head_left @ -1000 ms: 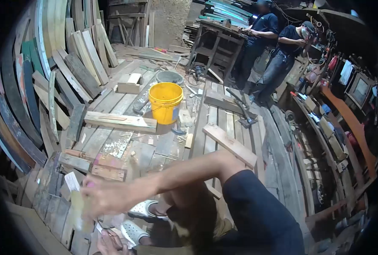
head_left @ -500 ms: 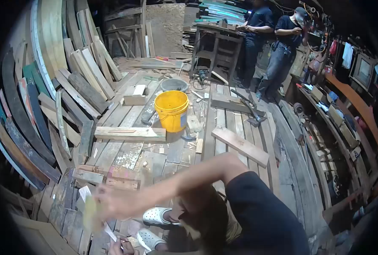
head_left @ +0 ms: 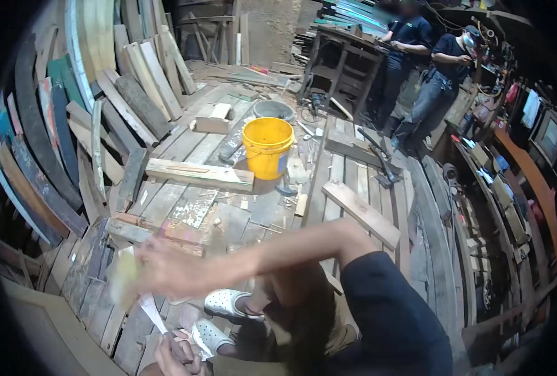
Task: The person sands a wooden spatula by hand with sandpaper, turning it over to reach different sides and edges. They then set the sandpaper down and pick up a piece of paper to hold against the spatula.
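Yellowish piece (head_left: 124, 279), motion-blurred; slim tool (head_left: 156, 316), pale blade broadening outward.
Piece grasped in right hand (head_left: 169, 269), above plank floor (head_left: 97, 307); tool gripped in left hand (head_left: 177, 358), below. Versus earlier frame: piece higher relative to tool, more blade exposed.

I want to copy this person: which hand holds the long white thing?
The left hand, low in the picture, grips the long white thing; the right hand, higher up, has a blurry yellowish thing.
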Demonstrator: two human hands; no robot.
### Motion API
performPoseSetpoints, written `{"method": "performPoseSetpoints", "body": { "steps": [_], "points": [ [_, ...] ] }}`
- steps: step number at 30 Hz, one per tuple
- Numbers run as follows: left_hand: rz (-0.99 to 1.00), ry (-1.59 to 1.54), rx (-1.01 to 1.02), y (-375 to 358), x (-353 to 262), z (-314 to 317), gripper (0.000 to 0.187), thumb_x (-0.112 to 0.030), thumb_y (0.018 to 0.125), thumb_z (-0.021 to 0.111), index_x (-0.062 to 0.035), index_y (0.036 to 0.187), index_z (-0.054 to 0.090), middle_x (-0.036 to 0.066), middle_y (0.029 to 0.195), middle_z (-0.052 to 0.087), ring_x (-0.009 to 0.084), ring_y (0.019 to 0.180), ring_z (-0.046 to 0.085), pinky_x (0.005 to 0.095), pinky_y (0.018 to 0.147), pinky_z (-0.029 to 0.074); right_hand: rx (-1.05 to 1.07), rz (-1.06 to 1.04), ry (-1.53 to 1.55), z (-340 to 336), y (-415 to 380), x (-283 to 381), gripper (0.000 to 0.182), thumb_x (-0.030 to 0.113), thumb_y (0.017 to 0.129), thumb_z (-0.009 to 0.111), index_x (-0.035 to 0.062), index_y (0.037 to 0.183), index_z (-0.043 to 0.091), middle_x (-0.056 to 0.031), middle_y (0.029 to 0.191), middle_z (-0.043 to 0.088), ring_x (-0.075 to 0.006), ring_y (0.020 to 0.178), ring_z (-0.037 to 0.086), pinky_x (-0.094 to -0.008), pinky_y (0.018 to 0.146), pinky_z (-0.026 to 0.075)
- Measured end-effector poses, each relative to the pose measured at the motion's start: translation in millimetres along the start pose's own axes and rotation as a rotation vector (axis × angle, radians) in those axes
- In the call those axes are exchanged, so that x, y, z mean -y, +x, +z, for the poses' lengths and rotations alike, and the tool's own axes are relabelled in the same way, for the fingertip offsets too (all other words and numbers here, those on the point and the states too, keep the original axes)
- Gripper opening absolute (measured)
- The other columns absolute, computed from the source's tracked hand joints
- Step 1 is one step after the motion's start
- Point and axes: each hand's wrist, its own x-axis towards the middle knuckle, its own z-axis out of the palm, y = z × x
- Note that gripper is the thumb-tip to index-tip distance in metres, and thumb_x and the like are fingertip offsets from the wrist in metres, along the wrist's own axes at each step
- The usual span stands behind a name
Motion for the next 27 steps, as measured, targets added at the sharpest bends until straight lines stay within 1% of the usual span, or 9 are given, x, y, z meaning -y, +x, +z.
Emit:
{"method": "performPoseSetpoints", "body": {
  "steps": [3,6,10,11,13,18,22,23,27],
  "points": [
    [-0.013,-0.021,-0.009,1,1,-2,0.026,-0.035,0.097,0.050,-0.0098,0.098,0.057,0.001,0.078,0.050,0.0089,0.054,0.047,0.0211,0.042,0.036,0.246,-0.271,0.082,0,-5,11,0.019,0.016,0.085,0.059,0.0112,0.100,0.070,-0.0011,0.086,0.070,-0.0310,0.097,0.052,-0.0518,0.095,0.035],
    [-0.026,-0.016,-0.001,-4,-3,3,0.027,-0.036,0.097,0.050,-0.0097,0.098,0.057,0.001,0.078,0.050,0.0090,0.054,0.047,0.0212,0.042,0.036,0.022,0.160,-0.057,0,3,-13,0.020,0.015,0.084,0.059,0.0131,0.101,0.070,0.0027,0.094,0.071,-0.0300,0.098,0.052,-0.0499,0.093,0.036],
    [-0.034,-0.043,0.020,-1,1,0,0.027,-0.036,0.097,0.050,-0.0096,0.098,0.057,0.001,0.078,0.050,0.0093,0.054,0.047,0.0214,0.042,0.036,0.030,-0.165,0.081,4,-12,-6,0.024,0.014,0.084,0.059,0.0152,0.105,0.071,-0.0061,0.082,0.062,-0.0297,0.092,0.052,-0.0454,0.086,0.039],
    [-0.050,-0.047,0.026,0,1,0,0.027,-0.036,0.097,0.050,-0.0096,0.098,0.057,0.001,0.078,0.050,0.0093,0.054,0.047,0.0215,0.042,0.036,-0.029,-0.072,-0.072,24,-19,-31,0.024,0.016,0.082,0.062,0.0161,0.105,0.071,-0.0071,0.075,0.056,-0.0282,0.086,0.052,-0.0421,0.080,0.041],
    [-0.072,-0.037,0.032,-2,-2,1,0.027,-0.036,0.097,0.050,-0.0096,0.098,0.057,0.001,0.078,0.051,0.0094,0.054,0.047,0.0215,0.042,0.036,0.054,0.443,0.320,4,-9,-22,0.024,0.017,0.081,0.062,0.0171,0.103,0.071,-0.0065,0.075,0.055,-0.0269,0.084,0.052,-0.0409,0.079,0.042],
    [-0.075,-0.088,-0.080,2,3,2,0.027,-0.036,0.097,0.050,-0.0095,0.099,0.057,0.001,0.078,0.051,0.0097,0.054,0.047,0.0218,0.041,0.036,0.009,-0.194,-0.237,10,-13,-12,0.027,0.019,0.081,0.063,0.0199,0.106,0.071,-0.0084,0.088,0.057,-0.0271,0.088,0.053,-0.0417,0.080,0.043],
    [-0.054,-0.031,0.214,-2,-9,1,0.027,-0.039,0.100,0.046,-0.0128,0.096,0.049,-0.004,0.065,0.041,0.0036,0.039,0.030,0.0194,0.031,0.019,-0.004,0.175,-0.097,14,-12,-8,0.027,0.018,0.081,0.062,0.0162,0.107,0.069,-0.0122,0.099,0.061,-0.0315,0.098,0.054,-0.0458,0.090,0.041],
    [-0.130,0.011,0.184,-1,-12,-2,0.028,-0.036,0.098,0.049,-0.0088,0.101,0.057,0.001,0.077,0.051,0.0105,0.054,0.048,0.0220,0.043,0.039,0.063,0.179,-0.067,20,-15,-10,0.025,0.017,0.080,0.062,0.0147,0.104,0.070,-0.0130,0.100,0.061,-0.0309,0.097,0.054,-0.0444,0.088,0.042],
    [-0.109,-0.018,0.093,-12,-16,11,0.028,-0.035,0.099,0.047,-0.0090,0.102,0.057,0.000,0.074,0.050,0.0104,0.053,0.048,0.0211,0.042,0.039,0.120,0.397,0.180,9,-7,-29,0.024,0.012,0.076,0.062,0.0127,0.099,0.071,-0.0123,0.101,0.063,-0.0290,0.094,0.054,-0.0417,0.082,0.043]
  ]
}}
